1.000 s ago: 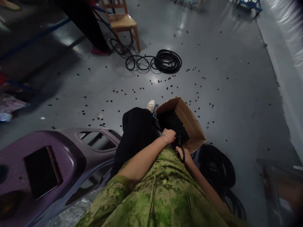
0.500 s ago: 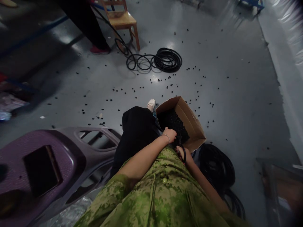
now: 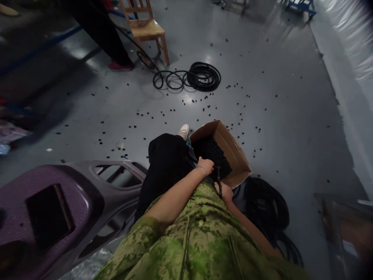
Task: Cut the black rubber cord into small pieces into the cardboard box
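Down by the person's lap, the left hand (image 3: 206, 165) rests at the near edge of an open cardboard box (image 3: 233, 149) full of small black pieces (image 3: 211, 151), its grip curled, on what I cannot tell. Just beside it, the right hand (image 3: 225, 191) has its grip pinching a black hose (image 3: 218, 182). Black hose coils (image 3: 266, 208) lie on the floor right of the box; more coils (image 3: 201, 76) sit near a wooden chair (image 3: 147, 27).

Seated worker in camouflage
Green camouflage shirt (image 3: 201, 245) with short sleeves and buttons, black trousers (image 3: 164, 163), a white shoe (image 3: 184, 130), thin bracelet (image 3: 202, 168) on the left wrist.
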`<state>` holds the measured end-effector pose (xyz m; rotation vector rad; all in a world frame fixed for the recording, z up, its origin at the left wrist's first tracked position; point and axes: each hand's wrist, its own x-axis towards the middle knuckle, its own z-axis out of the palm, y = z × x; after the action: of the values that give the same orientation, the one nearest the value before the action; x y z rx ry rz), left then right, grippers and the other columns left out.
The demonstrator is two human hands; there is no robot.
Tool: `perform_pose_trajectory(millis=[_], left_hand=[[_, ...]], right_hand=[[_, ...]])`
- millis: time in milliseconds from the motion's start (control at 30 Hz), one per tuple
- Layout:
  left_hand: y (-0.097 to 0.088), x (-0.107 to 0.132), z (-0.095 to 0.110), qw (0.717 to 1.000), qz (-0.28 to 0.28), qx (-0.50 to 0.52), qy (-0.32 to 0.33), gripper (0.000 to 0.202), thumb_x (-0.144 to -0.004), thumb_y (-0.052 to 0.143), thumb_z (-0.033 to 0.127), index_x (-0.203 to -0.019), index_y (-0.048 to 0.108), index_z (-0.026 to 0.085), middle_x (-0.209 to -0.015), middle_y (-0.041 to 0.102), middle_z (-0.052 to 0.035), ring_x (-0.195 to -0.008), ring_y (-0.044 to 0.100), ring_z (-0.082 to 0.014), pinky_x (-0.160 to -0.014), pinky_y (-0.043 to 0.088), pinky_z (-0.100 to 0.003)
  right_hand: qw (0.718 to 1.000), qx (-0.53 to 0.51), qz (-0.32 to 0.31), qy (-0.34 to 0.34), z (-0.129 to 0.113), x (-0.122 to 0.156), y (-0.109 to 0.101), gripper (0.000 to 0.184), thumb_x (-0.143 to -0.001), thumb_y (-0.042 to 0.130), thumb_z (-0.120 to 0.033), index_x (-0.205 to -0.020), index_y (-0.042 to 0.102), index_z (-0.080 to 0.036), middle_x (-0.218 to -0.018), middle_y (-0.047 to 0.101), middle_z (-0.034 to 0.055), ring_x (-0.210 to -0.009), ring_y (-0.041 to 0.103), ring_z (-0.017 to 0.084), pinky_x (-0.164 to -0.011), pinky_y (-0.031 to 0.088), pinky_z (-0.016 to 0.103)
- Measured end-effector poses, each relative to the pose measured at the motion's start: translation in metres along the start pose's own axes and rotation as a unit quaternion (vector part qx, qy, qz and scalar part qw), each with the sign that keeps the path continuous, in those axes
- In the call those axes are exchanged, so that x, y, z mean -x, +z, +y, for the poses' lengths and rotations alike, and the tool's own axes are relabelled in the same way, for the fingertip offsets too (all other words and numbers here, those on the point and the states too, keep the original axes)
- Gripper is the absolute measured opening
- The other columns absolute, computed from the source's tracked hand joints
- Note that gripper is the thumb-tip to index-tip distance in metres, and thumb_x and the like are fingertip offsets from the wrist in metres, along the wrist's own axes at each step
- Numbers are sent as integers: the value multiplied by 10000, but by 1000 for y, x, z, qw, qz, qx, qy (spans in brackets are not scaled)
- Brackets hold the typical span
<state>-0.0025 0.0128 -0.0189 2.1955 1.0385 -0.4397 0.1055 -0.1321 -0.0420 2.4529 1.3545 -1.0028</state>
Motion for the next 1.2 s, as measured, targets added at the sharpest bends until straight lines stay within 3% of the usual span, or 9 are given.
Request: perform_pose_trajectory(millis=[300,533,733,867,1000,1200], left_hand=[[-6,7,2,998,39,-41,-38,185,-817,591,283,-954,685,200,-1013,707,-105,-990,638,-280,-982,312,-509],[-6,5,1,997,37,-25,-59,181,-775,614,260,-931,695,221,-990,716,-78,-986,639,-279,-998,306,-508],[-2,3,-1,997,41,-23,-63,168,-766,609,256,-902,702,225,-966,716,-68,-980,633,-277,-1013,284,-520],[2,0,-3,997,44,-25,-63,131,-760,612,271,-863,689,247,-966,718,-38,-972,634,-269,-994,312,-506],[6,-3,-5,996,61,-20,-63,165,-773,599,306,-884,694,230,-956,713,-64,-961,638,-272,-975,335,-490],[5,-4,-6,994,83,0,-64,190,-808,566,344,-921,686,251,-965,721,-53,-972,648,-256,-906,429,-417]], right_hand=[[999,23,28,-16,1,-1,6,446,-922,307,-456,-929,691,-229,-971,734,127,-945,681,268,-741,453,308],[999,7,44,-24,7,-10,14,377,-893,318,-468,-816,655,-317,-923,746,70,-961,685,290,-756,482,343],[999,4,43,-27,7,-10,14,428,-878,259,-477,-821,660,-339,-929,747,76,-968,686,301,-763,493,372],[999,-12,40,-18,8,-10,14,410,-854,261,-491,-825,659,-396,-902,752,39,-964,690,280,-768,498,368],[999,-23,30,-23,11,-13,15,386,-834,283,-503,-820,662,-432,-900,751,11,-959,693,260,-766,499,353],[997,-64,18,-50,16,-15,15,424,-855,289,-495,-896,689,-361,-966,745,51,-1024,670,256,-805,496,336]])
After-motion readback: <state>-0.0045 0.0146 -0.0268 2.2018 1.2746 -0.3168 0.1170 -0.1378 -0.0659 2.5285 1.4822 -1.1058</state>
